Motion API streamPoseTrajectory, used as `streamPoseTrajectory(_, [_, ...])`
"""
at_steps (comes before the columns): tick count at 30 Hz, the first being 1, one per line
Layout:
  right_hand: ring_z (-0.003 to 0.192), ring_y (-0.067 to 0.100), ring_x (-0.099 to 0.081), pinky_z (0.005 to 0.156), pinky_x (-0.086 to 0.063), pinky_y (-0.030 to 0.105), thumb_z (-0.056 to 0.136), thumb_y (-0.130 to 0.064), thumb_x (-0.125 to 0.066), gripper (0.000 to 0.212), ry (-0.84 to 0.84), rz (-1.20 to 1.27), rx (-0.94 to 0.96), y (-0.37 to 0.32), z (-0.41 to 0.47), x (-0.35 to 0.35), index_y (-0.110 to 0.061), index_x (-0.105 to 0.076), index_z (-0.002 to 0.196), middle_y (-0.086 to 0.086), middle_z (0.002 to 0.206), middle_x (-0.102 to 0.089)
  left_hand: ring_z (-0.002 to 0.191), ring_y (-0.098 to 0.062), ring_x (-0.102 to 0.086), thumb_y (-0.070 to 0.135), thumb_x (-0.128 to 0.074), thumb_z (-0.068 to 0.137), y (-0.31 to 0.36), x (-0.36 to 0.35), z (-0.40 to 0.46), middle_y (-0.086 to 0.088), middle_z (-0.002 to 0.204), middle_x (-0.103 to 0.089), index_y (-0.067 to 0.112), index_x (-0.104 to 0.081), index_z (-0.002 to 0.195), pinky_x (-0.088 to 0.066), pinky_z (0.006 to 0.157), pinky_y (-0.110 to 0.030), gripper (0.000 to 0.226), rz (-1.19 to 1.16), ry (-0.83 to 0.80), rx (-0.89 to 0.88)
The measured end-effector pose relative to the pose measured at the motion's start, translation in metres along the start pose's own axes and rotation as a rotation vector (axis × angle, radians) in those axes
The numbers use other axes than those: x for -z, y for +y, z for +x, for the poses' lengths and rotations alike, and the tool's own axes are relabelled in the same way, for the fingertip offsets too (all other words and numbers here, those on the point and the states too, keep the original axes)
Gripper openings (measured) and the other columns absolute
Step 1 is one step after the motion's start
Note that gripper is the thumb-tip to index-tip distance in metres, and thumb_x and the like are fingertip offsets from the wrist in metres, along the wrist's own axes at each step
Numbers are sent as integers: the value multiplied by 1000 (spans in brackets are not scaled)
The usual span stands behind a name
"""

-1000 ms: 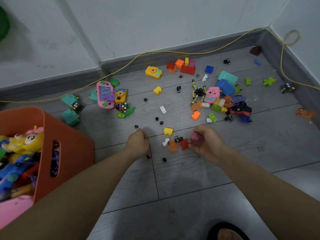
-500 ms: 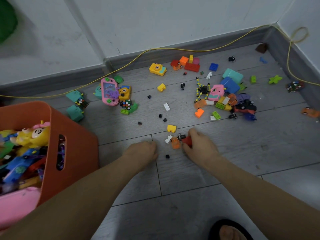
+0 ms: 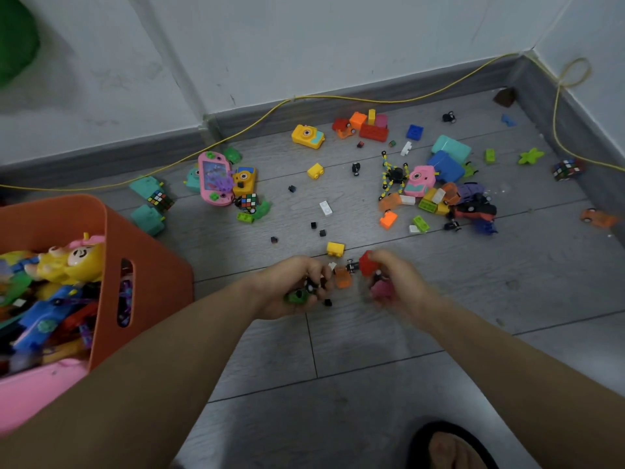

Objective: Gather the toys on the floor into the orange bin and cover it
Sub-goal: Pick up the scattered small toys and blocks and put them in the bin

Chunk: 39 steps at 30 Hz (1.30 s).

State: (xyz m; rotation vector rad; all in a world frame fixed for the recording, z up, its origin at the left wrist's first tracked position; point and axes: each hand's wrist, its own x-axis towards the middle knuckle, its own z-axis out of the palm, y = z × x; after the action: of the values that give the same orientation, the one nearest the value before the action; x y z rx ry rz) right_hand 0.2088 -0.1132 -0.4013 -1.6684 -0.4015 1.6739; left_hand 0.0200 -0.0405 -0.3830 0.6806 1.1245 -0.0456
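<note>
Head view: orange bin [image 3: 148,265] at far left, uncovered, heaped with toys. My left hand [image 3: 291,292] curled round green piece [image 3: 297,296] and small black bits. My right hand [image 3: 395,286] clutches red block [image 3: 367,262] and pink piece [image 3: 382,289] (blurred). Loose toys scattered on floor [image 3: 372,333] beyond, toward wall.

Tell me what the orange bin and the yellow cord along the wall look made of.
Orange bin: likely matte moulded plastic, judging by its smooth one-piece wall, rounded corner and cut-out handle slot. Yellow cord: thin and flexible, probably plastic-sheathed cable; it sags and loops.
</note>
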Motion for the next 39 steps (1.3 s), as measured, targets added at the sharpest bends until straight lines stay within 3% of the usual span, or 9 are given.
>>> streamPoseTrajectory(5, [80,26,-62,69,-56,36,82,-27,-44,43,-354,372,-19,-20,-6,8,-4,-69,109,14,92,-63,66,-13,-55,26,-62,79,0,-5,5,-3,76,-57,14,-60,77,-48,55,-24,13,202,121,-12])
streamPoseTrajectory(9, [72,21,-59,67,-53,33,89,-45,-56,39,-287,318,-16,-32,-1,2,-9,-68,82,12,86,-65,74,-14,-55,55,-62,82,-15,-4,17,1,83,-58,19,-55,81,-46,66,-28,36,1347,392,-201])
streamPoseTrajectory(14, [53,18,-51,59,-47,30,92,-37,-58,33,199,-435,199,-17,22,-6,-13,-56,69,6,64,-57,94,-24,-63,66,-49,88,-35,-19,33,-5,107,-61,12,-51,116,-47,71,-33,61,1699,579,-290])
streamPoseTrajectory(18, [73,20,-59,66,-51,35,87,-44,-63,28,182,-904,370,0,28,-8,-18,-54,88,-1,76,-61,94,-26,-65,29,-36,104,-40,-23,43,-8,110,-65,9,-49,124,-44,67,-34,32,1864,599,-444])
streamPoseTrajectory(24, [86,30,-63,64,-43,34,90,-50,-56,36,65,-1370,599,12,24,-17,-24,-44,112,3,93,-65,84,-26,-61,38,-39,97,-26,-4,37,-6,90,-64,18,-58,84,-44,69,-32,31,1112,637,-328])
streamPoseTrajectory(27, [93,34,-63,63,-36,33,92,-48,-52,41,52,-1529,663,14,24,-20,-27,-40,125,6,105,-67,63,-23,-53,17,-44,88,-12,-2,29,-8,67,-58,14,-56,66,-45,58,-28,25,294,471,-199])
streamPoseTrajectory(30, [92,33,-64,64,-39,33,91,-46,-52,35,106,-1498,694,16,28,-21,-27,-46,120,5,102,-68,57,-20,-47,8,-34,74,-2,-1,20,-9,64,-54,9,-51,65,-43,51,-25,20,-108,216,-165])
streamPoseTrajectory(34, [64,19,-59,60,-51,35,88,-38,-60,19,162,-806,553,14,31,-19,-21,-65,81,0,68,-63,61,-19,-53,23,-34,86,9,-1,16,-9,70,-59,9,-55,71,-47,54,-25,29,-226,79,-184])
streamPoseTrajectory(39, [48,10,-42,41,-42,22,93,-43,-60,33,-131,420,-107,-14,11,-5,-16,-60,75,-2,56,-43,61,-20,-51,39,-44,100,17,-3,33,-6,64,-55,15,-50,64,-42,54,-25,44,94,361,-290])
